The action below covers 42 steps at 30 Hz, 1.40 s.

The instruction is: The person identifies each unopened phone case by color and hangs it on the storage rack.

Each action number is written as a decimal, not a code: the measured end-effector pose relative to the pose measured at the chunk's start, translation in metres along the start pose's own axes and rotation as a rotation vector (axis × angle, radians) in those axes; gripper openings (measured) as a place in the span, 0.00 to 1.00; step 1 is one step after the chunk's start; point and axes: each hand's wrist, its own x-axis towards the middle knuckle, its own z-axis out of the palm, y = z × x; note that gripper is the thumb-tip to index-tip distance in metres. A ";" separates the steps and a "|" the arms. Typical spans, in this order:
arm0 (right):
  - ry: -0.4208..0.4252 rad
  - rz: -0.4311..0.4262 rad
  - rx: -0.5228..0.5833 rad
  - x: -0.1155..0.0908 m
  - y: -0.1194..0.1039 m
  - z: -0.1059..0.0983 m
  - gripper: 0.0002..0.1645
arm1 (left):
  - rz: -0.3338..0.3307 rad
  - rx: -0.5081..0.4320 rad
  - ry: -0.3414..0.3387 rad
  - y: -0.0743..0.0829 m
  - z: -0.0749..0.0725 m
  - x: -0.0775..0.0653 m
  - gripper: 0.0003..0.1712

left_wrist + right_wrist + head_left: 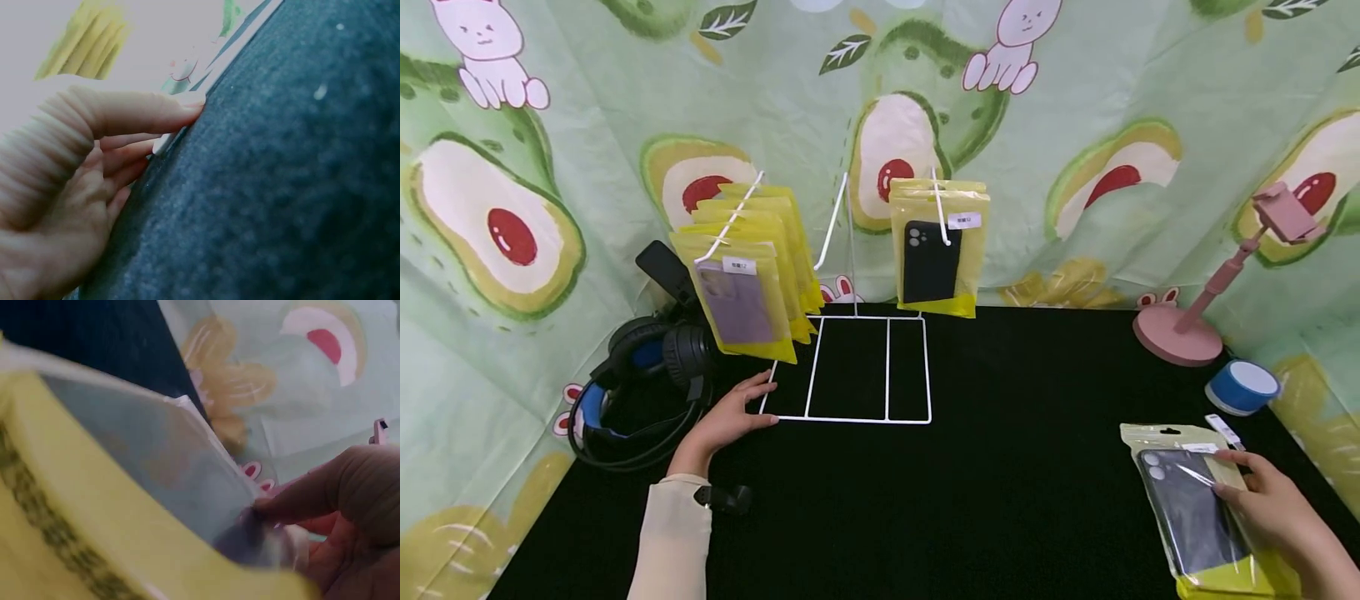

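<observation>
A white wire display rack (871,421) stands on the black tabletop. My left hand (730,421) rests at its front left corner, the thumb and fingers spread and touching the base wire; in the left wrist view the thumb tip (194,100) lies against that wire (234,53). At the right, my right hand (1273,500) pinches the edge of a yellow-and-clear bag with a dark phone case (1195,508) inside. Several bagged phone cases (741,304) hang from the rack's left hook, the front one purple. More bags, with a black case (931,262) in front, hang from the right hook. The middle hook (832,221) is bare.
Black headphones (688,354) lie left of the rack, beside a dark upright object (666,271). At the right are a pink phone stand (1180,333), a blue-and-white round container (1242,387) and a small white item (1223,429). An avocado-print curtain (1075,100) hangs behind.
</observation>
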 end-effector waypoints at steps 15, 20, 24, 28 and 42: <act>0.045 -0.698 0.587 -0.011 -0.120 0.018 0.24 | -0.001 0.004 0.002 0.001 -0.003 -0.001 0.37; 0.065 -0.869 0.718 -0.017 -0.181 0.033 0.23 | 0.008 -0.001 -0.001 -0.001 -0.003 0.000 0.37; 0.088 -0.993 0.800 -0.023 -0.222 0.043 0.23 | 0.028 -0.022 0.001 -0.003 0.000 0.001 0.37; 0.103 -1.099 0.826 -0.027 -0.255 0.050 0.24 | 0.026 -0.016 0.007 -0.003 0.002 0.003 0.38; 0.121 -0.984 0.861 -0.007 -0.296 0.065 0.22 | 0.008 -0.006 -0.007 -0.001 -0.002 0.001 0.38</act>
